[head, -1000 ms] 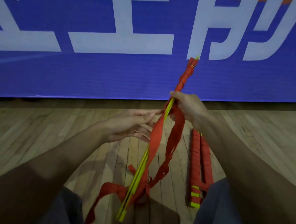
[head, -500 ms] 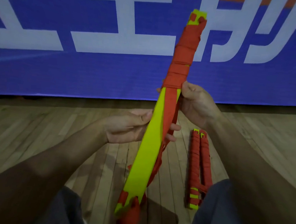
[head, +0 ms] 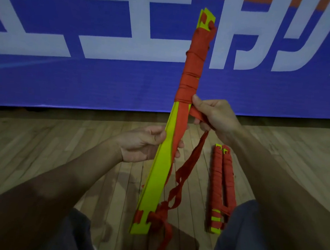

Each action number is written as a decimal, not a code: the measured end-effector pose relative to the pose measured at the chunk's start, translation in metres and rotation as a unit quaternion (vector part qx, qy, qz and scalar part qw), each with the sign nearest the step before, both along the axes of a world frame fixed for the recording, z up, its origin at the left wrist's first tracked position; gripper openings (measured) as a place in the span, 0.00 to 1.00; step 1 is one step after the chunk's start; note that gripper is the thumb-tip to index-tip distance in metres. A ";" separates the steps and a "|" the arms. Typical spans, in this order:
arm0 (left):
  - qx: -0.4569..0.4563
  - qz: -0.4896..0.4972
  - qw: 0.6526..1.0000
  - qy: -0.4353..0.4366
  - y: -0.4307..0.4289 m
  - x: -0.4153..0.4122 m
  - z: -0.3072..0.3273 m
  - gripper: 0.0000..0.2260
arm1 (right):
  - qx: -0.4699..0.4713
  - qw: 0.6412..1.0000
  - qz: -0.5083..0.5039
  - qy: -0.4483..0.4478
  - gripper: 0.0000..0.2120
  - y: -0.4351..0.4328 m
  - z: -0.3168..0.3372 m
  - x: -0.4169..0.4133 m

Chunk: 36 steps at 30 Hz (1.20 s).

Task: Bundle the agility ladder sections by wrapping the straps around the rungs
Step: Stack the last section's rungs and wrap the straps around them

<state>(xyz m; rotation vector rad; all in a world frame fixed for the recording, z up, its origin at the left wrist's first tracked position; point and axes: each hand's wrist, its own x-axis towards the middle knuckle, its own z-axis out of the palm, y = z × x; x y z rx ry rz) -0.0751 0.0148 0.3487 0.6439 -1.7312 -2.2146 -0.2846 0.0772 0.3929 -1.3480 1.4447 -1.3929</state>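
Observation:
A stack of yellow ladder rungs (head: pixel 157 175) stands nearly upright in front of me, its flat face toward the camera. Red strap (head: pixel 194 54) is wound tightly round its upper half. My left hand (head: pixel 143 144) grips the stack at mid-length, thumb on the near edge. My right hand (head: pixel 212 116) holds the red strap just below the wound part, at the right edge of the rungs. Loose strap (head: pixel 188 165) hangs from that hand down to a tangle by the stack's lower end.
Two wrapped bundles (head: pixel 222 187) lie side by side on the wooden floor (head: pixel 41 145) to the right, beside my right knee. A blue banner (head: pixel 85 76) with white lettering runs along the wall ahead. My legs fill the bottom corners.
The rung stack has turned from edge-on to flat face toward me and risen. My right hand has pulled the strap out to the right of the rungs.

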 end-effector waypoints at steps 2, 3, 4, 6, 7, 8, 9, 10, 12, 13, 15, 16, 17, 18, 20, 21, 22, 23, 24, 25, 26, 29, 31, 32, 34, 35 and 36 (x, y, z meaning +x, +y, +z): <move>-0.004 -0.015 1.000 -0.012 -0.001 -0.002 0.004 0.30 | 0.006 0.999 -0.035 0.022 0.23 -0.002 0.000 0.002; -0.011 -0.012 1.000 -0.027 -0.001 -0.002 0.006 0.26 | 0.018 0.998 -0.043 0.032 0.25 -0.002 0.001 0.005; -0.022 0.000 0.999 -0.047 -0.003 -0.003 0.006 0.24 | 0.036 0.997 -0.044 0.045 0.27 -0.003 0.002 0.008; -0.059 0.033 0.993 -0.097 -0.004 -0.005 0.006 0.26 | 0.072 0.992 -0.045 0.095 0.32 -0.004 0.002 0.015; -0.089 0.053 0.987 -0.122 -0.003 -0.006 0.006 0.28 | 0.083 0.986 -0.052 0.132 0.33 -0.003 0.002 0.019; -0.127 0.076 0.979 -0.141 0.000 -0.008 0.005 0.28 | 0.087 0.980 -0.062 0.165 0.33 -0.003 0.001 0.021; -0.180 0.099 0.966 -0.154 0.002 -0.010 0.004 0.27 | 0.084 0.977 -0.072 0.183 0.32 -0.003 0.000 0.023; -0.251 0.120 0.947 -0.161 0.004 -0.012 0.004 0.25 | 0.077 0.976 -0.083 0.184 0.30 -0.005 -0.002 0.024; -0.380 0.139 0.899 -0.168 0.005 -0.015 0.002 0.23 | 0.067 0.981 -0.089 0.158 0.26 -0.009 -0.005 0.024; -0.405 0.151 0.886 -0.171 0.004 -0.016 0.002 0.22 | 0.063 0.985 -0.074 0.141 0.23 -0.010 -0.005 0.024; -0.390 0.173 0.889 -0.168 0.004 -0.015 0.006 0.21 | 0.052 0.992 -0.020 0.113 0.18 -0.010 -0.005 0.022; -0.372 0.170 0.898 -0.165 0.005 -0.014 0.007 0.20 | 0.046 0.993 0.003 0.107 0.16 -0.009 -0.005 0.020; -0.349 0.161 0.910 -0.159 0.005 -0.013 0.008 0.18 | 0.040 0.994 0.017 0.103 0.15 -0.009 -0.006 0.018; -0.325 0.154 0.921 -0.152 0.005 -0.012 0.007 0.16 | 0.033 0.994 0.023 0.100 0.14 -0.010 -0.007 0.016; -0.258 0.150 0.945 -0.133 0.004 -0.010 0.006 0.12 | 0.017 0.996 0.017 0.090 0.13 -0.012 -0.009 0.013; -0.207 0.142 0.961 -0.119 0.003 -0.008 0.005 0.12 | 0.006 0.997 0.010 0.081 0.13 -0.015 -0.009 0.012; -0.142 0.126 0.977 -0.096 0.000 -0.007 0.004 0.13 | -0.003 0.998 0.006 0.065 0.14 -0.017 -0.009 0.011; -0.073 0.112 0.989 -0.070 -0.002 -0.006 0.004 0.15 | -0.008 0.999 0.006 0.043 0.14 -0.019 -0.009 0.011; -0.023 0.105 0.993 -0.052 -0.007 -0.005 0.004 0.17 | -0.009 1.000 0.013 0.019 0.14 -0.021 -0.008 0.011; 0.012 0.095 0.995 -0.039 -0.009 -0.003 0.004 0.18 | -0.010 1.000 0.026 -0.003 0.14 -0.023 -0.008 0.012; 0.034 0.088 0.995 -0.031 -0.012 -0.002 0.003 0.18 | -0.011 0.999 0.042 -0.024 0.14 -0.024 -0.007 0.013; 0.085 0.074 0.994 -0.007 -0.019 -0.001 -0.007 0.20 | -0.025 0.995 0.068 -0.069 0.14 -0.027 -0.006 0.015; 0.092 0.074 0.993 -0.013 -0.022 -0.002 -0.017 0.26 | -0.026 0.992 0.064 -0.103 0.14 -0.029 -0.008 0.014; 0.091 0.078 0.993 -0.015 -0.023 -0.004 -0.022 0.30 | -0.023 0.991 0.066 -0.116 0.14 -0.031 -0.009 0.012; 0.094 0.091 0.991 -0.001 -0.021 -0.006 -0.026 0.35 | -0.012 0.989 0.083 -0.126 0.16 -0.033 -0.010 0.010; 0.095 0.099 0.991 0.003 -0.019 -0.005 -0.026 0.35 | -0.007 0.987 0.093 -0.131 0.18 -0.032 -0.009 0.011; 0.095 0.104 0.990 0.003 -0.018 -0.004 -0.026 0.34 | -0.005 0.985 0.106 -0.140 0.21 -0.031 -0.007 0.013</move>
